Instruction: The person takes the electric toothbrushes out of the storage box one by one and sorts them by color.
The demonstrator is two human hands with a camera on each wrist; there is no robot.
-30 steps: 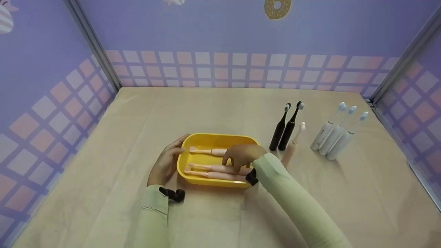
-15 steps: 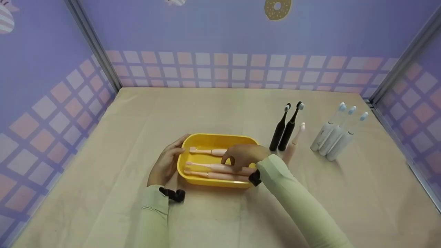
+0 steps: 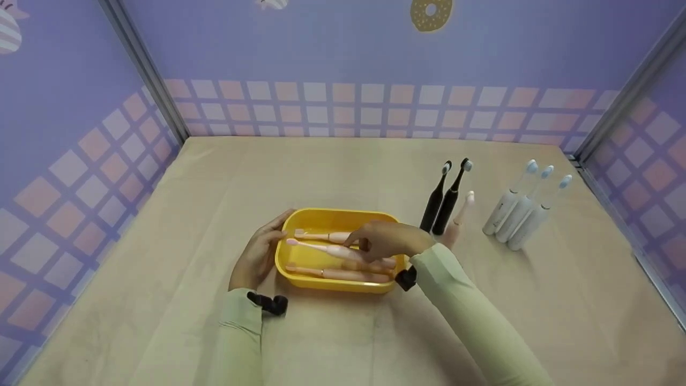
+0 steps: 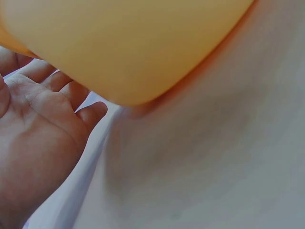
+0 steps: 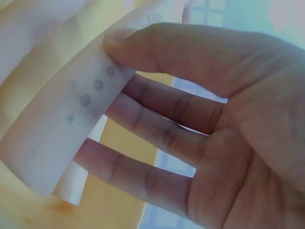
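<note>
A yellow plastic bin (image 3: 343, 214) sits on the table before me. My left hand (image 3: 257, 254) holds its left end, thumb at the rim and the other fingers along the outer wall; in the left wrist view the fingertips pass behind the bin (image 4: 143, 52). Inside, my right hand (image 3: 388, 240) pinches a pale pink electric toothbrush (image 5: 62, 114) by its handle between thumb and fingers, its pink brush head pointing left. Two more pink electric toothbrushes lie in the bin, one near the back wall (image 3: 313, 236) and one along the front (image 3: 345, 274).
Right of the bin stand two black electric toothbrushes (image 3: 433, 206) and one pink electric toothbrush (image 3: 455, 228), partly behind my right hand. Farther right, three white electric toothbrushes (image 3: 517, 214) stand in a row. Patterned panels (image 3: 343, 107) enclose the table at the back and sides.
The pinched toothbrush has shifted away from the front one toward the back of the bin, its head rising leftward. My right hand moved slightly right and back. The left hand stays put.
</note>
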